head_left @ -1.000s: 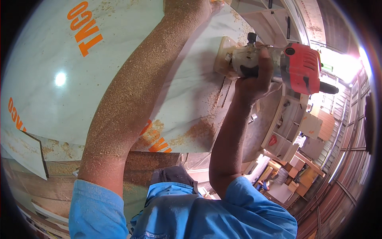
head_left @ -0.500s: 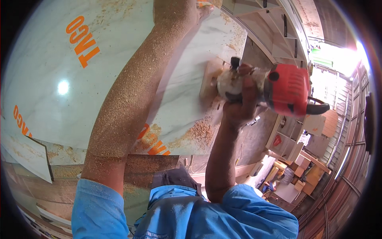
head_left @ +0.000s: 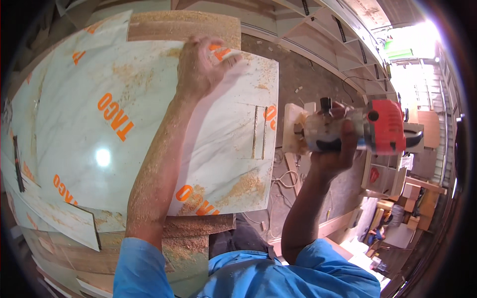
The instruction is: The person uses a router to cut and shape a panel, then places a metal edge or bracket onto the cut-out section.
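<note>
A white marble-patterned panel (head_left: 144, 164) with orange lettering lies across the left and middle. My left hand (head_left: 198, 69) rests on its far part, fingers spread and thumb stretched out to the right. Past the panel's right edge, my right hand (head_left: 343, 146) is wrapped round a handheld trim router (head_left: 387, 126) with a red motor housing. The router is held sideways, its square base plate (head_left: 293, 126) facing the panel and apart from it. Two narrow parallel grooves (head_left: 259, 134) run near the panel's right edge. Sawdust (head_left: 243, 191) lies beside them and coats my left forearm.
Under the panel are wood-coloured boards (head_left: 184, 25) dusted with sawdust. A narrow white strip (head_left: 74, 223) lies at the lower left. Cords (head_left: 285, 181) trail over the floor on the right. White cabinet frames (head_left: 323, 25) stand at the far right, and wood offcuts (head_left: 417, 203) are piled farther right.
The router has come off the panel's right edge and moved right, uncovering the two grooves. The view has shifted, so my left hand shows fully on the panel.
</note>
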Action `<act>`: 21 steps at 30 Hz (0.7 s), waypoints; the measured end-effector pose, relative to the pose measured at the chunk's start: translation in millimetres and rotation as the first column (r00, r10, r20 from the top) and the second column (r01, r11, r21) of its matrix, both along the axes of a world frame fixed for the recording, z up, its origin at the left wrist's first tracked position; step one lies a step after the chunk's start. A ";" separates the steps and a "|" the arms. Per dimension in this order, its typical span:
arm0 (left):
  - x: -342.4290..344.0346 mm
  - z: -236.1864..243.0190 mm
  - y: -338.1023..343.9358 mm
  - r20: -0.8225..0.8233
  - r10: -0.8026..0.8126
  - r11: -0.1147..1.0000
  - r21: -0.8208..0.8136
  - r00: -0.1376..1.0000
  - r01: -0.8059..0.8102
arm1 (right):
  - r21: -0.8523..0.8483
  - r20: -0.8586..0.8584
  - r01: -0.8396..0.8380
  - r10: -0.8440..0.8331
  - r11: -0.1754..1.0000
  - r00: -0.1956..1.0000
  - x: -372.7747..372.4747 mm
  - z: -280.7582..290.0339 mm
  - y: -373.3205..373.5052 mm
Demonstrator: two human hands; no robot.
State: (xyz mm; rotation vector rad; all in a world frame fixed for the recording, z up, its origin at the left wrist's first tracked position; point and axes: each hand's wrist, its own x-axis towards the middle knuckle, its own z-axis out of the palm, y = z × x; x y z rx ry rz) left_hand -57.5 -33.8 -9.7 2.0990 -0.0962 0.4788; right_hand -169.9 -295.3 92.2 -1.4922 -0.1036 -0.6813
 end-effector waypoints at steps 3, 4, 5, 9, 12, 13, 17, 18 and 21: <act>-23.6 23.3 -10.4 -0.110 -0.392 0.893 -0.282 0.913 0.350 | 0.056 -0.022 0.096 -0.095 0.994 0.995 18.5 4.9 8.9; -25.4 20.9 -11.9 -0.122 -0.506 0.838 -0.304 0.854 0.453 | -0.019 0.009 0.093 -0.093 0.995 0.996 26.2 1.9 10.7; -30.0 22.6 -14.8 -0.125 -0.515 0.834 -0.299 0.848 0.463 | -0.096 0.040 0.093 -0.089 0.991 0.995 30.8 0.2 13.2; -53.4 23.6 -28.3 -0.074 -0.644 0.754 -0.231 0.762 0.615 | -0.057 0.042 0.023 -0.021 0.998 0.999 44.2 -17.9 34.3; -58.3 20.6 -35.2 -0.112 -0.549 0.833 0.008 0.828 0.553 | -0.152 0.086 -0.010 0.023 0.988 0.996 49.1 -36.6 31.8; -57.5 18.8 -36.1 -0.116 -0.559 0.829 -0.068 0.821 0.555 | -0.157 0.097 -0.016 0.031 0.988 0.995 50.4 -41.3 30.6; -57.7 11.4 -35.1 -0.056 -0.528 0.849 -0.013 0.847 0.528 | -0.193 0.126 -0.012 0.037 0.981 0.991 58.3 -52.8 37.1; -57.8 10.9 -35.7 -0.061 -0.523 0.852 -0.019 0.850 0.523 | -0.178 0.116 -0.023 0.044 0.984 0.992 59.2 -52.7 35.9; -58.9 11.5 -37.9 -0.046 -0.512 0.858 0.012 0.858 0.513 | -0.158 0.098 -0.018 0.034 0.987 0.995 60.8 -55.4 32.0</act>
